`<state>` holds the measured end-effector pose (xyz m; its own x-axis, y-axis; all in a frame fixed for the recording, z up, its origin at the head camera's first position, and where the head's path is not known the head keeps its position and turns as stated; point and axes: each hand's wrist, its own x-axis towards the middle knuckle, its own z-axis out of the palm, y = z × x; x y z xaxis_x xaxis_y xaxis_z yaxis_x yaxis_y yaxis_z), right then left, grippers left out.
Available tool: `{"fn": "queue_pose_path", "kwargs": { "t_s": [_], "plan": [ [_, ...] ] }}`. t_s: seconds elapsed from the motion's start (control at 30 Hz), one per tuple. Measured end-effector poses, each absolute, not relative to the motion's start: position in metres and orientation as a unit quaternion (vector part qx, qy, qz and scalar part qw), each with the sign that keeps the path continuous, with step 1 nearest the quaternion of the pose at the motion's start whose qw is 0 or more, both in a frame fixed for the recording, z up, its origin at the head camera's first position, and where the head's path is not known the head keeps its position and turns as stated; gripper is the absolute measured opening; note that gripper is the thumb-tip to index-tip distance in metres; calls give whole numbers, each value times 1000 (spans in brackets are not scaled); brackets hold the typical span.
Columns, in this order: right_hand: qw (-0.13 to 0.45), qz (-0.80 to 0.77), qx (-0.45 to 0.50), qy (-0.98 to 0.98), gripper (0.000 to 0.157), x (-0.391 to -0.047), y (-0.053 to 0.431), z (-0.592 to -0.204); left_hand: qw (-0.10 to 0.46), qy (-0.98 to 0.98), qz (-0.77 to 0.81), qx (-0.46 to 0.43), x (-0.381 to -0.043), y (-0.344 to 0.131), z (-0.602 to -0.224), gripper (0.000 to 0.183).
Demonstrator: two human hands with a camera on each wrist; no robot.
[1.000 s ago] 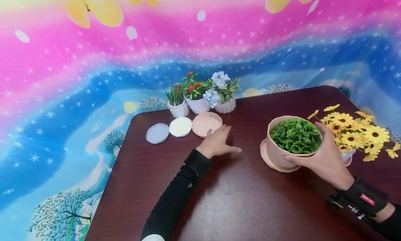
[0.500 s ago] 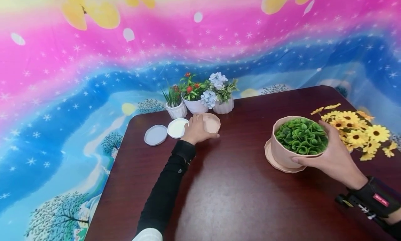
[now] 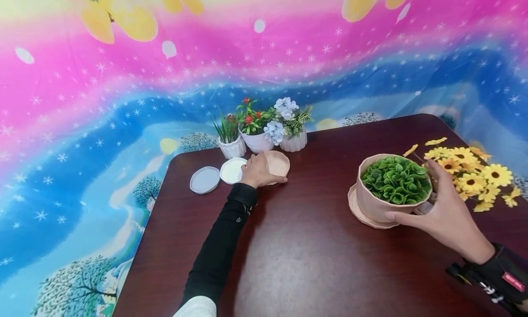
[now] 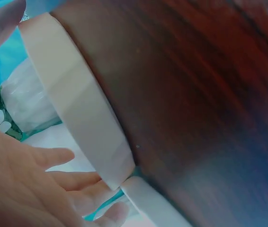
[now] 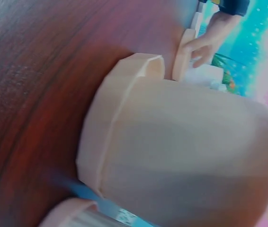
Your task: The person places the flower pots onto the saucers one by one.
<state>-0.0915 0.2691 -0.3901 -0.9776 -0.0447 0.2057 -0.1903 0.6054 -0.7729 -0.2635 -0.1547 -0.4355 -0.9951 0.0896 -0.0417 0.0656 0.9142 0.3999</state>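
Around the rim of a peach saucer at the back of the table, my left hand holds on, thumb on the right side and fingers on the left. The left wrist view shows the saucer spanned between thumb and fingertips. On the right, a peach pot of green leaves stands on its own saucer. My right hand is spread beside it, thumb by the front and fingers behind, with a gap at the palm. In the right wrist view the pot shows no fingers on it.
A white saucer and a grey saucer lie left of my left hand. Behind stand three small white pots: grass-like leaves, red flowers, pale-blue flowers. Yellow flowers stand right of the leafy pot.
My left hand has moved left onto the peach saucer and gripped its rim. My right palm has drawn slightly away from the leafy pot, which stays on its saucer.
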Motion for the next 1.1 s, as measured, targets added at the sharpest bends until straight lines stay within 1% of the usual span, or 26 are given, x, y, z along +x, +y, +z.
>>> {"fn": "queue_pose_path", "kwargs": {
  "t_s": [0.13,0.3,0.43,0.53,0.63,0.7,0.93,1.1],
  "plan": [
    [78,419,56,-903,137,-82,267,-377,29,977,206,39,-267,-156,-438,128],
    [81,411,36,-907,133,-70,268,-359,7,978,201,46,-270,-155,-439,124],
    [107,444,35,-889,124,-59,268,-350,-5,980,192,50,-269,-153,-437,120],
    [148,463,50,-873,120,-55,269,-343,1,980,190,62,-264,-150,-434,118],
    [183,475,73,-858,117,-55,272,-340,12,978,188,87,-258,-145,-428,123],
    [194,474,84,-855,114,-58,273,-341,19,978,180,104,-252,-139,-424,125],
    [177,474,80,-859,113,-58,273,-347,40,976,159,143,-223,-116,-416,130],
    [168,475,78,-860,113,-57,272,-347,57,972,165,156,-201,-107,-415,128]
  ]
}}
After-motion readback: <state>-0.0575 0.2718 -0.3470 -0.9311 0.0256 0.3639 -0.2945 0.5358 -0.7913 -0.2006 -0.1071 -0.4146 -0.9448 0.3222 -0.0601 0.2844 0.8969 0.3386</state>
